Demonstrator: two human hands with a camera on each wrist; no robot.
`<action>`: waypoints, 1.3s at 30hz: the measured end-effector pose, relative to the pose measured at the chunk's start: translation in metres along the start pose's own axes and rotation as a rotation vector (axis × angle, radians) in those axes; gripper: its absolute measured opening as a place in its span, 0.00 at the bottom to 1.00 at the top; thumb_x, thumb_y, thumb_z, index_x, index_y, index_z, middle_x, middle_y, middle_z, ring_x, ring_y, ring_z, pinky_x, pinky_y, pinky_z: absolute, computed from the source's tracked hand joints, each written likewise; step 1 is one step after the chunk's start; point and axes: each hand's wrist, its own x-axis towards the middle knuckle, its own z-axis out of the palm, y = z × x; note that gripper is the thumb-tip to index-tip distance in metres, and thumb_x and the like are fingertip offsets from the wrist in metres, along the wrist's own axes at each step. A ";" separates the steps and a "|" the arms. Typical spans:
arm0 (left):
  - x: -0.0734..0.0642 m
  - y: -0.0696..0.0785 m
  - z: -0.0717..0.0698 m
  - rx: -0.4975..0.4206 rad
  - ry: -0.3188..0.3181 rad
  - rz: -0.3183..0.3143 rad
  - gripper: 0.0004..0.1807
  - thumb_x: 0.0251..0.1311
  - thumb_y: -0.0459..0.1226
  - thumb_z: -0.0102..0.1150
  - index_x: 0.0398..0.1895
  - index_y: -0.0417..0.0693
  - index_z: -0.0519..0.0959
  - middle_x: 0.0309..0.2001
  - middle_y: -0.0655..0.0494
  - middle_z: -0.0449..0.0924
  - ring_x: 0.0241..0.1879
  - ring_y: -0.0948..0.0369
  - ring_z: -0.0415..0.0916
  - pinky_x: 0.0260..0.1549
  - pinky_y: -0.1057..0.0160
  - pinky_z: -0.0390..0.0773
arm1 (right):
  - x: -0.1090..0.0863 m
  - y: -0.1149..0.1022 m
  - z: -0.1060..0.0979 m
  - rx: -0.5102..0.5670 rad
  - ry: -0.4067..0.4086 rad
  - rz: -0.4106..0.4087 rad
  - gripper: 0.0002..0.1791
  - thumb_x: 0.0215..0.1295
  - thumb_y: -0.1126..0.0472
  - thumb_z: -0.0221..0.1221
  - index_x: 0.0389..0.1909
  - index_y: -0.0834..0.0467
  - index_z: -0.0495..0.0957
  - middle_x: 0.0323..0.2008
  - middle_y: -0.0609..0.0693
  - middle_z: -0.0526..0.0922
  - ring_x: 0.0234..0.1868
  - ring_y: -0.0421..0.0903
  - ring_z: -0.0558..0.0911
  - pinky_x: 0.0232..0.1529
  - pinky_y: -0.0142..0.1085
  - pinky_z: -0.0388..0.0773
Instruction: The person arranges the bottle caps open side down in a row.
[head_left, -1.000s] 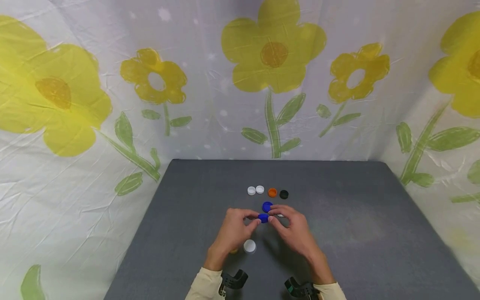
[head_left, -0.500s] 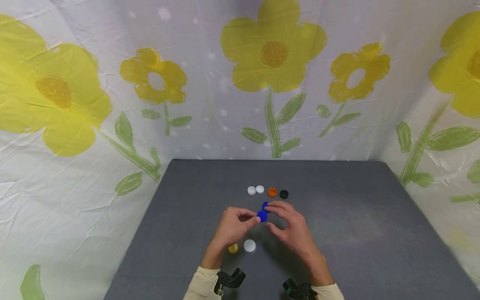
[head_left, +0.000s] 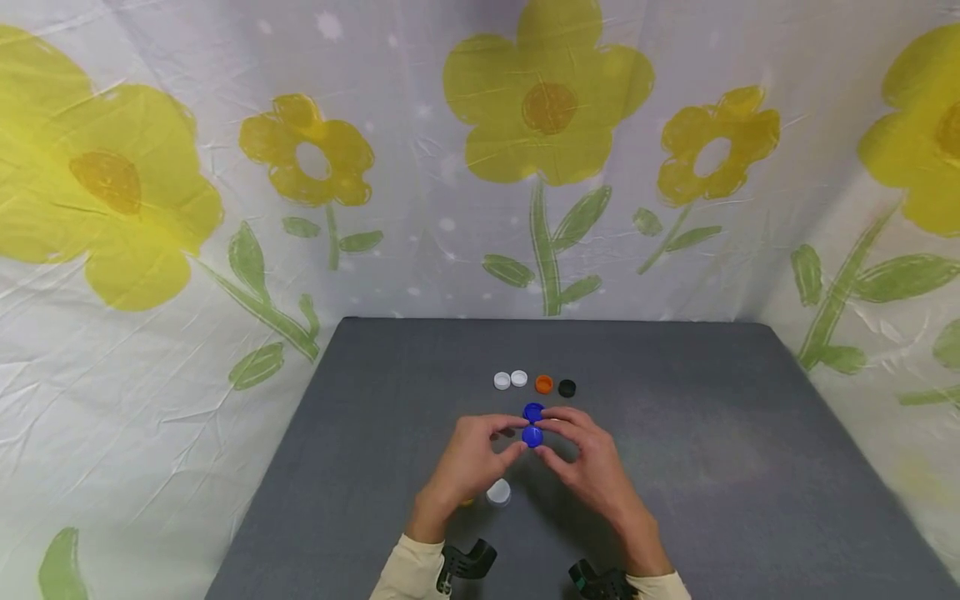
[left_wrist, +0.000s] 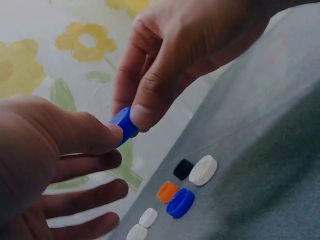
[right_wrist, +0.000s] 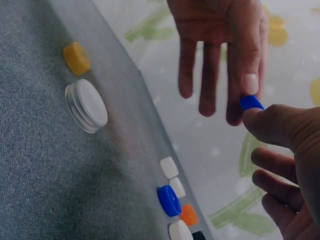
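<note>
A small blue bottle cap is held above the table between both hands. My left hand pinches its left side with thumb and fingertips; its other fingers extend loosely in the left wrist view. From the opposite side, my right hand grips the cap between thumb and fingers, and in the left wrist view the cap shows edge-on. Just beyond the hands, another blue cap lies on the table, its hollow side up. A larger white cap lies near it, mostly hidden behind the right hand in the head view.
Farther back on the grey table lie two white caps, an orange cap and a black cap. Nearer the person are a yellow cap and a round white-topped lid. A flowered cloth hangs behind.
Half a second ago the left hand alone held the blue cap, the right fingers spread beside it. Now the right hand pinches it too, and the cap has shifted slightly right.
</note>
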 end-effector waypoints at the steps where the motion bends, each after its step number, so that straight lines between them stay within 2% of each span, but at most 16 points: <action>1: 0.001 0.000 0.001 0.030 0.003 0.032 0.15 0.62 0.42 0.68 0.52 0.52 0.86 0.50 0.58 0.87 0.50 0.57 0.84 0.51 0.55 0.82 | -0.001 0.001 0.000 0.002 -0.004 0.006 0.21 0.54 0.59 0.75 0.50 0.50 0.86 0.56 0.48 0.83 0.60 0.47 0.79 0.58 0.50 0.79; 3: 0.002 0.001 0.001 0.091 -0.002 0.083 0.15 0.62 0.41 0.69 0.53 0.53 0.86 0.51 0.60 0.87 0.51 0.60 0.84 0.53 0.57 0.81 | -0.002 0.002 -0.001 -0.001 -0.011 0.007 0.19 0.55 0.59 0.75 0.50 0.50 0.86 0.56 0.48 0.83 0.60 0.47 0.79 0.58 0.50 0.79; 8: 0.003 -0.001 0.004 0.234 -0.053 0.114 0.14 0.62 0.43 0.69 0.50 0.56 0.87 0.49 0.63 0.88 0.50 0.62 0.84 0.52 0.59 0.81 | -0.004 0.004 -0.002 -0.022 -0.050 0.009 0.17 0.54 0.58 0.76 0.45 0.49 0.87 0.55 0.47 0.83 0.60 0.48 0.79 0.59 0.51 0.78; 15: 0.002 -0.007 0.012 0.315 -0.158 0.088 0.12 0.57 0.44 0.73 0.44 0.57 0.89 0.42 0.65 0.88 0.45 0.62 0.85 0.47 0.60 0.82 | -0.012 0.008 0.001 -0.037 -0.175 0.051 0.15 0.52 0.57 0.76 0.42 0.50 0.87 0.54 0.46 0.83 0.59 0.49 0.79 0.61 0.50 0.76; 21: -0.001 -0.012 0.024 0.389 -0.190 0.074 0.11 0.54 0.45 0.75 0.41 0.59 0.90 0.39 0.68 0.88 0.36 0.68 0.80 0.41 0.63 0.80 | -0.019 0.012 0.006 -0.088 -0.219 0.033 0.15 0.50 0.59 0.76 0.40 0.51 0.87 0.51 0.48 0.83 0.57 0.49 0.80 0.59 0.50 0.77; 28: -0.004 -0.015 0.031 0.450 -0.248 0.036 0.12 0.53 0.45 0.76 0.41 0.58 0.90 0.38 0.65 0.88 0.37 0.66 0.82 0.41 0.61 0.81 | -0.026 0.016 0.015 -0.119 -0.259 0.006 0.13 0.49 0.58 0.76 0.38 0.52 0.88 0.50 0.50 0.84 0.56 0.51 0.80 0.58 0.51 0.76; 31: -0.006 -0.014 0.032 0.467 -0.253 0.046 0.09 0.51 0.44 0.76 0.37 0.58 0.90 0.34 0.65 0.88 0.33 0.67 0.80 0.38 0.62 0.80 | -0.028 0.016 0.018 -0.126 -0.269 0.006 0.13 0.49 0.59 0.76 0.38 0.53 0.88 0.50 0.50 0.84 0.56 0.51 0.80 0.58 0.51 0.76; 35: -0.007 -0.014 0.036 0.513 -0.232 0.103 0.06 0.49 0.43 0.77 0.29 0.58 0.89 0.27 0.66 0.85 0.26 0.68 0.74 0.30 0.65 0.76 | -0.029 0.015 0.019 -0.141 -0.282 -0.005 0.13 0.48 0.59 0.75 0.37 0.52 0.89 0.51 0.50 0.84 0.57 0.51 0.79 0.58 0.50 0.76; 39: -0.010 -0.015 0.039 0.572 -0.209 0.158 0.06 0.45 0.43 0.79 0.25 0.59 0.89 0.24 0.66 0.83 0.26 0.65 0.73 0.30 0.64 0.74 | -0.030 0.013 0.019 -0.164 -0.291 -0.031 0.13 0.46 0.58 0.75 0.36 0.53 0.89 0.51 0.52 0.83 0.57 0.53 0.79 0.57 0.49 0.76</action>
